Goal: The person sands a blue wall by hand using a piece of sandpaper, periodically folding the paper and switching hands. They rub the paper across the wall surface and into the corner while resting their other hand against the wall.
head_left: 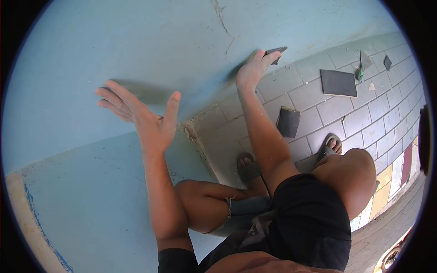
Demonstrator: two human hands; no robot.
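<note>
A light blue painted wall [173, 36] with a crack fills the upper part of the view. My left hand [141, 113] is raised before it, thumb and fingers spread, holding nothing; its shadow falls on the wall, and whether the fingertips touch is hard to tell. Farther right, low on the wall, my right hand [255, 70] holds a small dark piece of sandpaper [280, 49] against or very near the surface. The paper sticks out past the fingertips, and the hand hides part of it.
On the grey tiled floor [334, 109] lie a large dark sandpaper sheet [338, 83], a torn piece [288, 122] and a small dark scrap [387, 62]. A green-handled putty knife [360, 73] rests beside the large sheet. My sandalled feet [248, 167] stand close by.
</note>
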